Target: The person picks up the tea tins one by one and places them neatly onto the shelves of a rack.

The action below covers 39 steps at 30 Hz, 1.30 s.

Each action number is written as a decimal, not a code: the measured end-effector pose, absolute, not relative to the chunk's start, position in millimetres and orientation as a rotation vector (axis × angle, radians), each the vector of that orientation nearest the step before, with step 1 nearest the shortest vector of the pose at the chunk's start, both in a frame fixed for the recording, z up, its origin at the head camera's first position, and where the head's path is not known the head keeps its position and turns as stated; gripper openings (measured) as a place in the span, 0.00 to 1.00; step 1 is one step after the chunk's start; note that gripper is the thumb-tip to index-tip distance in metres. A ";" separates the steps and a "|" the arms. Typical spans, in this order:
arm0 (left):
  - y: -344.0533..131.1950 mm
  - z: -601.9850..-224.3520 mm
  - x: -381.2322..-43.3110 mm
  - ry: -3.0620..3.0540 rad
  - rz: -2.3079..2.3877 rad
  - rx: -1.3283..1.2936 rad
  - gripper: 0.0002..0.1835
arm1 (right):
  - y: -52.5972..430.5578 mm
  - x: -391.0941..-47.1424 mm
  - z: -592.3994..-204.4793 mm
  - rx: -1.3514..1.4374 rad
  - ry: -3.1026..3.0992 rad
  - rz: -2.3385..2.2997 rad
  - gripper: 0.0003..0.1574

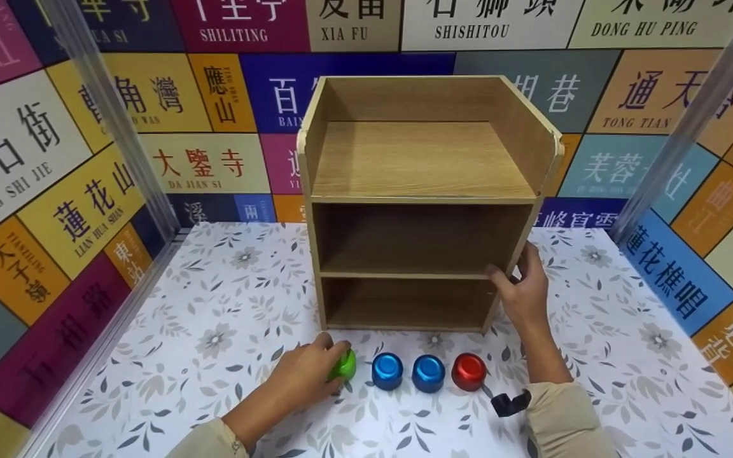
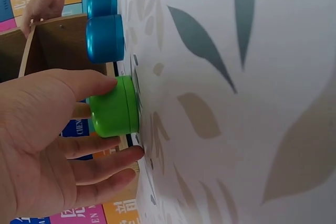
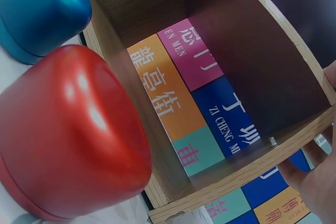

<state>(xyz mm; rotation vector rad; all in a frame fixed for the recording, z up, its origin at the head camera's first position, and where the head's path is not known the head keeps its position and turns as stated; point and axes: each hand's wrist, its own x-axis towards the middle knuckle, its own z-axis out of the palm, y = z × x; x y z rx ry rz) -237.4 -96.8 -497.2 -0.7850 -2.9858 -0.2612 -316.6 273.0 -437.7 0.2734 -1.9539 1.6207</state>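
My left hand [image 1: 306, 369] pinches a small green canister [image 2: 113, 109] between thumb and fingers, and the canister stands on the table. To its right, two blue canisters [image 1: 387, 371] [image 1: 429, 373] and a red canister [image 1: 469, 372] stand in a row. Behind them rises a wooden shelf unit [image 1: 427, 200], with a walled top and two open compartments. My right hand [image 1: 525, 289] grips its right side panel, the thumb at the front edge by the middle board and the fingers on the outside. Part of the green canister is hidden by my left hand in the head view.
The white tabletop [image 1: 226, 381] carries a leaf and flower print. Panels with coloured place-name signs [image 1: 207, 162] close off the back and both sides. Clear corner posts [image 1: 115, 121] run up at left and right. A black piece [image 1: 510, 404] sits by the right sleeve.
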 end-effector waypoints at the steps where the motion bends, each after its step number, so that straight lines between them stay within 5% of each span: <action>1: -96.7 -497.8 -237.5 -2.988 -0.262 -0.788 0.28 | 273.0 -316.2 -437.8 0.273 -1.952 1.619 0.37; 39: -89.9 -483.5 -233.3 -2.954 -0.368 -0.713 0.25 | 271.9 -313.9 -438.2 0.260 -1.991 1.604 0.38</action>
